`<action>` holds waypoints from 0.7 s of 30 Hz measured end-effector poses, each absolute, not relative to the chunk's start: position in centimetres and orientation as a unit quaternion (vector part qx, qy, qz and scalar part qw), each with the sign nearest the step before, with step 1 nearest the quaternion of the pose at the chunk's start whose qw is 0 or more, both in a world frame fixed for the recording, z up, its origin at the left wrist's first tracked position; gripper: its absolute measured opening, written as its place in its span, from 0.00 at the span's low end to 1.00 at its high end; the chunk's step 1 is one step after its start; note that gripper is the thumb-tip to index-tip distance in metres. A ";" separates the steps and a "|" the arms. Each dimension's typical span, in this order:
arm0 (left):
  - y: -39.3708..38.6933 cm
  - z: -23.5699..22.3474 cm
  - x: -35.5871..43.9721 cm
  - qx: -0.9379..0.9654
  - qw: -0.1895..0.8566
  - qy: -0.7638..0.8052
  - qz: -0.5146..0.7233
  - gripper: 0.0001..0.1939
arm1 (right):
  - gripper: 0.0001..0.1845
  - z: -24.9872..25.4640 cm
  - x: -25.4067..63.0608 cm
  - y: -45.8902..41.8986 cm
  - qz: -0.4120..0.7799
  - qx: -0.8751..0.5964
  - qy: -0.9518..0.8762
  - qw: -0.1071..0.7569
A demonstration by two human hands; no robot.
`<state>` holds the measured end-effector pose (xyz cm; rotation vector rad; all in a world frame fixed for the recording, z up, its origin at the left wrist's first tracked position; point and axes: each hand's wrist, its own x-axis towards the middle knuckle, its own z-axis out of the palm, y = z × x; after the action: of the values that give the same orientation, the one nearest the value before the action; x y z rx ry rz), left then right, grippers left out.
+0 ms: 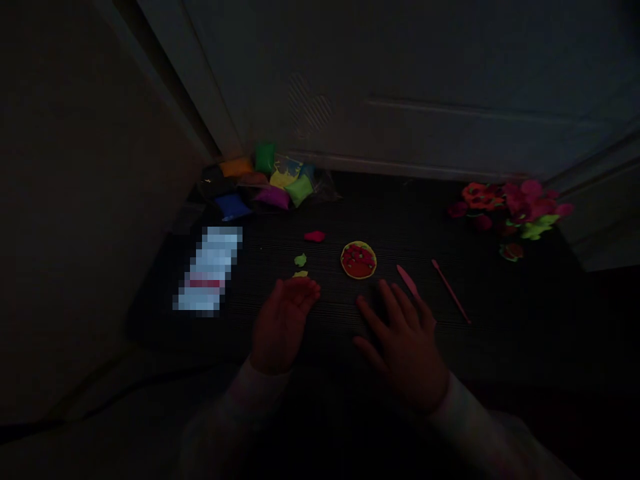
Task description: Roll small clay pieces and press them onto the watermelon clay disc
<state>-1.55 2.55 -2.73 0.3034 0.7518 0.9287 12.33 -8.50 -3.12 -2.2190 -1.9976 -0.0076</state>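
My left hand is held palm up over the dark table, its fingers stretched out and nothing visible in it. Just beyond its fingertips lie a yellow piece of clay and a light green piece. A red-pink lump of clay sits farther back. My right hand is spread palm down, fingers apart, near a pink plastic knife that it partly covers. Between and beyond the hands is a round red clay disc with a yellow rim and small green bits.
A thin pink tool lies right of the knife. Colourful clay packets are piled at the back left, above a lit, blurred phone screen. Clay flowers stand at the back right. A pale panelled surface rises behind the table.
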 end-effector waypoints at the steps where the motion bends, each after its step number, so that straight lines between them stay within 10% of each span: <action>1: 2.5 -2.7 -1.5 0.141 0.816 0.353 0.436 0.22 | 0.27 -3.1 12.4 -8.5 -0.005 -0.744 -0.663 0.079; 21: 2.6 -2.8 -1.5 0.140 0.808 0.368 0.438 0.19 | 0.28 -3.0 12.8 -8.1 0.021 -0.693 -0.718 0.068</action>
<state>-1.51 2.57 -2.75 0.3005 0.7875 0.9371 12.84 -8.06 -2.97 -2.0867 -2.1622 0.0627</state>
